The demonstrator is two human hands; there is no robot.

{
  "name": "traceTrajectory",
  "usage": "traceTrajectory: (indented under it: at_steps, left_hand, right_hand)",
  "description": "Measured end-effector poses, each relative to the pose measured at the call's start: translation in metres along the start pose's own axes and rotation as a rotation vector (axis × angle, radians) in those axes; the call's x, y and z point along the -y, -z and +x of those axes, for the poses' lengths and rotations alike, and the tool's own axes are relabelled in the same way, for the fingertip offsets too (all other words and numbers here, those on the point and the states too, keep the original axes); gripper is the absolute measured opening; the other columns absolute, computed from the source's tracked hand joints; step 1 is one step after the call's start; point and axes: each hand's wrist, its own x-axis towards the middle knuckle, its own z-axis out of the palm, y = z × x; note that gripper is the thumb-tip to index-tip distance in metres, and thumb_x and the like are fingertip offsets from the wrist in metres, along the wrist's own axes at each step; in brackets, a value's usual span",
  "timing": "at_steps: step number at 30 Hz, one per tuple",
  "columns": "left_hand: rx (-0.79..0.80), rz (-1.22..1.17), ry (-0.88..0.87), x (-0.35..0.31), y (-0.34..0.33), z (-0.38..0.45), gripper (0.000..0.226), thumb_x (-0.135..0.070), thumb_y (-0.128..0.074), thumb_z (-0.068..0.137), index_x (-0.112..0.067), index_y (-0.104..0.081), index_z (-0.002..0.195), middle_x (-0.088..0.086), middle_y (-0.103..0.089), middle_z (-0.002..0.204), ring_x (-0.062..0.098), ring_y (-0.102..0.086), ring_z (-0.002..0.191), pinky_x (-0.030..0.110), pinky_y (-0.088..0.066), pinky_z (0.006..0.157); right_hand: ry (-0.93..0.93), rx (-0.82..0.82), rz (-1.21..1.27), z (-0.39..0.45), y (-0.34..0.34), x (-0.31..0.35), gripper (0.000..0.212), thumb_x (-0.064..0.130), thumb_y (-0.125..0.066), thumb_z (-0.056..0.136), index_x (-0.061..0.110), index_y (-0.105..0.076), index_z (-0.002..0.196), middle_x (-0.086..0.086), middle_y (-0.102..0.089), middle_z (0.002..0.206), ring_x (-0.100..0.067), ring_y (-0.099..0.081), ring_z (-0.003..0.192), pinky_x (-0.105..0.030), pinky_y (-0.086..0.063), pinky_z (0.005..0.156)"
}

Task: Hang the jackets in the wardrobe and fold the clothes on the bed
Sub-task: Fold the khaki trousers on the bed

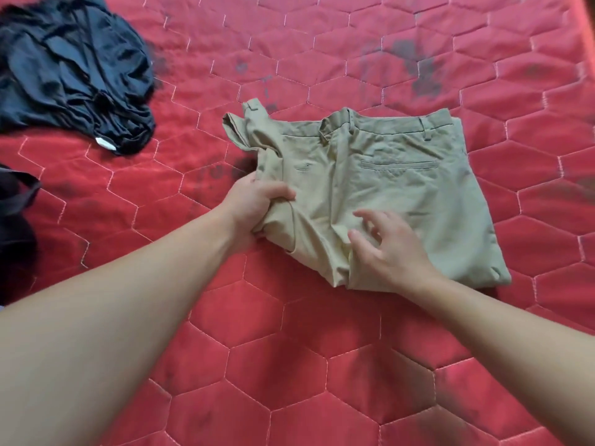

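Observation:
Khaki trousers (396,188) lie folded on the red quilted bed (289,349), waistband toward the far side, back pockets facing up. My left hand (254,204) grips the bunched left edge of the fold, thumb on top. My right hand (386,249) hovers at the near edge of the trousers with fingers spread and slightly bent; whether the fingertips touch the cloth is unclear. A crumpled dark navy garment (74,72) lies at the far left of the bed.
Another dark piece of clothing (16,220) shows at the left edge, partly cut off. The mattress cover has dark stains in the middle and far right. Open bed surface stretches in front of and behind the trousers.

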Motion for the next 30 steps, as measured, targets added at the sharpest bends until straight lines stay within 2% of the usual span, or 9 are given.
traceTrajectory:
  at_steps: [3,9,12,14,16,19,22,25,30]
  left_hand:
    - [-0.010,0.255,-0.221,-0.027,-0.047,-0.014,0.022,0.003,-0.065,0.074,-0.006,-0.064,0.094,0.010,-0.069,0.090,0.024,-0.066,0.084,0.041,-0.056,0.078]
    - [0.077,0.714,-0.398,-0.033,-0.165,-0.034,0.059,-0.031,-0.064,0.073,-0.018,-0.049,0.128,0.002,-0.064,0.116,0.022,-0.059,0.112,0.029,-0.045,0.094]
    - [0.319,0.554,-0.194,-0.009,-0.209,-0.033,0.062,-0.043,-0.065,0.082,-0.021,-0.045,0.136,0.004,-0.066,0.104,0.024,-0.064,0.099,0.035,-0.051,0.085]
    - [0.359,0.451,-0.181,0.014,-0.213,-0.027,0.045,-0.036,-0.064,0.085,-0.025,-0.057,0.128,0.001,-0.068,0.092,0.018,-0.066,0.083,0.037,-0.054,0.081]
    - [0.232,0.527,-0.368,0.032,-0.196,-0.020,0.027,-0.021,-0.063,0.084,-0.026,-0.067,0.111,-0.007,-0.065,0.079,0.010,-0.060,0.070,0.031,-0.052,0.076]
    - [-0.148,0.714,-0.573,0.047,-0.155,-0.009,0.030,-0.018,-0.064,0.080,-0.027,-0.065,0.108,-0.007,-0.060,0.100,0.012,-0.055,0.094,0.033,-0.043,0.091]
    - [-0.377,0.655,-0.257,0.050,-0.120,0.008,0.050,-0.038,-0.068,0.079,-0.033,-0.050,0.125,-0.006,-0.049,0.123,0.017,-0.047,0.117,0.039,-0.037,0.103]
    - [-0.173,0.344,0.023,0.058,-0.113,0.013,0.057,-0.047,-0.078,0.073,-0.023,-0.056,0.120,-0.004,-0.064,0.114,0.015,-0.062,0.105,0.040,-0.051,0.094]
    - [0.030,0.321,0.042,0.081,-0.105,0.015,0.038,-0.043,-0.084,0.068,-0.019,-0.073,0.095,-0.007,-0.076,0.090,0.008,-0.072,0.083,0.030,-0.056,0.071]
  right_hand:
    - [-0.287,0.032,0.590,0.011,0.012,0.023,0.022,0.041,-0.056,0.094,0.031,-0.061,0.112,0.003,-0.061,0.114,-0.014,-0.061,0.095,-0.029,-0.046,0.086]
    - [-0.470,0.259,1.504,0.032,0.084,-0.022,0.058,0.060,-0.034,0.095,0.022,-0.066,0.124,-0.009,-0.071,0.115,-0.025,-0.065,0.111,-0.043,-0.050,0.096]
    - [-0.751,0.160,1.155,0.028,0.113,-0.072,0.053,0.052,-0.041,0.097,0.015,-0.058,0.131,0.000,-0.073,0.069,-0.016,-0.070,0.059,-0.038,-0.050,0.072]
    - [-0.792,0.264,1.083,0.024,0.121,-0.097,0.049,0.055,-0.054,0.089,0.018,-0.065,0.119,-0.003,-0.072,0.078,-0.020,-0.070,0.066,-0.039,-0.049,0.074]
    - [-0.813,0.384,0.947,0.022,0.116,-0.101,0.046,0.040,-0.063,0.087,0.007,-0.066,0.119,-0.011,-0.069,0.095,-0.027,-0.066,0.086,-0.037,-0.050,0.079]
    - [-0.754,0.256,0.720,0.026,0.106,-0.099,0.034,0.011,-0.066,0.085,0.006,-0.063,0.118,-0.014,-0.071,0.105,-0.030,-0.069,0.093,-0.042,-0.055,0.086]
    - [-0.724,0.279,0.868,0.026,0.109,-0.107,0.034,0.006,-0.065,0.085,0.007,-0.062,0.119,-0.016,-0.071,0.108,-0.033,-0.069,0.098,-0.042,-0.056,0.084]
    - [-0.687,0.283,0.822,0.019,0.107,-0.120,0.023,0.008,-0.066,0.087,0.012,-0.066,0.110,-0.007,-0.075,0.098,-0.021,-0.072,0.086,-0.030,-0.056,0.068]
    - [-0.647,0.207,0.545,0.023,0.099,-0.129,0.010,0.017,-0.075,0.082,0.019,-0.068,0.089,0.006,-0.074,0.085,-0.006,-0.070,0.071,-0.022,-0.051,0.061]
